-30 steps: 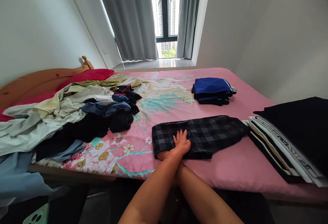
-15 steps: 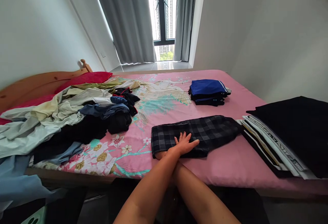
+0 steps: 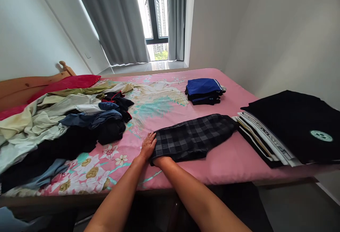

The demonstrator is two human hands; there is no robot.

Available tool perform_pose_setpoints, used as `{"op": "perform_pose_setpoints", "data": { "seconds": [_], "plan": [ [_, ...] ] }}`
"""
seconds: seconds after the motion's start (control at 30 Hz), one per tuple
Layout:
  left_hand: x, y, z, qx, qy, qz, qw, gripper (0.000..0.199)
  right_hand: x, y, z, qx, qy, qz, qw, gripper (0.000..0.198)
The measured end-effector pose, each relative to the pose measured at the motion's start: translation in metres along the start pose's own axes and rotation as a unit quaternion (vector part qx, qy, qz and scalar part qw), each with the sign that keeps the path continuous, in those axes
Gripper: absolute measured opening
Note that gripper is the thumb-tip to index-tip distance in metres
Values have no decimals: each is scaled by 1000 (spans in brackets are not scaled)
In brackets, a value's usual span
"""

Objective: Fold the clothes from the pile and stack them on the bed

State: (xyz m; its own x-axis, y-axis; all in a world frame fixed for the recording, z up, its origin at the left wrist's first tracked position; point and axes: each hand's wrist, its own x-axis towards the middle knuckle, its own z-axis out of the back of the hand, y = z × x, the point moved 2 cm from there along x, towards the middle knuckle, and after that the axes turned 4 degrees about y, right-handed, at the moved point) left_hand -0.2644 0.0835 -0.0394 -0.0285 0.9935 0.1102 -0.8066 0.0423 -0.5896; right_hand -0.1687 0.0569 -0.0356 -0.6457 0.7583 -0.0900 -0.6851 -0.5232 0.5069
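Black-and-grey plaid trousers [image 3: 192,134] lie folded lengthwise across the front of the bed, legs toward the right. At their left end, my left hand [image 3: 148,145] rests with its fingers flat and extended against the fabric's edge. Beside it, my right hand [image 3: 162,160] reaches in at the same end. Only its wrist part shows; the fingers are hidden by the plaid cloth, so I cannot see whether they grip it.
A loose heap of clothes [image 3: 87,119] covers the bed's left side. Farther back sits a folded pile topped with blue shorts [image 3: 203,86]. On the right stands a stack of folded shirts with a black one [image 3: 289,119] on top. The pink bedsheet [image 3: 225,168] shows between them.
My left hand has slid left from the middle of the trousers to their left edge. My right hand stays inside that end. The view has turned somewhat to the right.
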Motion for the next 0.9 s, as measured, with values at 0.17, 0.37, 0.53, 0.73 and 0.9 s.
{"op": "perform_pose_setpoints", "data": {
  "seconds": [0.17,0.37,0.53,0.73,0.9],
  "plan": [
    [2,12,-9,21,16,-10,1000,45,-7,3,5,-36,15,38,998,77],
    [-1,16,-9,53,22,-29,998,52,-73,17,15,-63,-35,29,997,45],
    [-4,-14,2,140,21,-10,990,52,-106,17,65,7,-60,18,998,33],
    [2,-82,-13,190,71,-98,974,50,-62,-43,115,-18,-145,-10,989,41],
    [2,-90,-42,210,79,-38,974,67,-43,-131,111,-74,-75,-133,985,57]
  ]
}}
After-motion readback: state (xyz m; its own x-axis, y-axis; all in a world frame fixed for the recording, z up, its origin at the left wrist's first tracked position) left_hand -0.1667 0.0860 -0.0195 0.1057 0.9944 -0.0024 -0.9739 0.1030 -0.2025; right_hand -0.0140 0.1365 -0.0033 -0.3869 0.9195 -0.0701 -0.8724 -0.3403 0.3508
